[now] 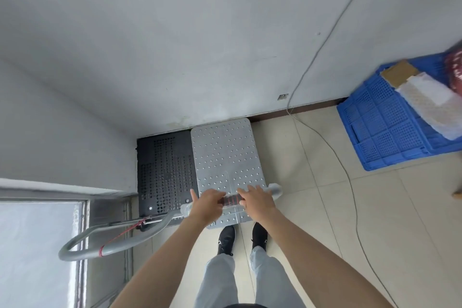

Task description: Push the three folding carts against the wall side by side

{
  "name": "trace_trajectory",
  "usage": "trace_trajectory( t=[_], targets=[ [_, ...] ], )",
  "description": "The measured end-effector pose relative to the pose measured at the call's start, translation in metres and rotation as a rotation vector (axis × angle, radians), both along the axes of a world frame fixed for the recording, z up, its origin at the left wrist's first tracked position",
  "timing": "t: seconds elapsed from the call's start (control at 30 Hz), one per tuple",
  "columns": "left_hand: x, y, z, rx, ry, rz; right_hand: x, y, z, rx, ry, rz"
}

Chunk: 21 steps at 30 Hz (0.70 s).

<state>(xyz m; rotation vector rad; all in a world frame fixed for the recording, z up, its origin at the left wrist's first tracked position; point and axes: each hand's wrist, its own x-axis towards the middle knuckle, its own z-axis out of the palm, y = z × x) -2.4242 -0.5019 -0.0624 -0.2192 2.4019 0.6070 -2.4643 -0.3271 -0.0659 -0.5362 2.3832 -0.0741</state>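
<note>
Two hands gripping | left hand (pixel 207 204) curled round silver cart (pixel 225 155) handle (pixel 275 191) | right hand (pixel 257 201) likewise

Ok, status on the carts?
Gripping silver cart handle: left hand, right hand. It's at wall beside black cart. No third cart visible. To right, cable on floor.

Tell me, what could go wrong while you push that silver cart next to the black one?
The silver dotted metal cart sits close beside the black perforated cart; pushing its plastic-wrapped handle crookedly with the left hand and right hand could scrape them together. The thin grey cable on the floor nearby might snag a wheel.
</note>
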Motion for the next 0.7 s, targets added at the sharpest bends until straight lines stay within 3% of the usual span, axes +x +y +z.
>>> trace_trajectory(
  t=[0.4,0.7],
  targets=[
    [-0.037,0.056,0.04,-0.015,0.13,-0.456,0.045,0.056,0.039,0.0,0.133,-0.448],
    [0.026,0.223,0.065,-0.022,0.316,-0.963,0.177,0.168,0.073,0.093,0.234,-0.985]
  ],
)
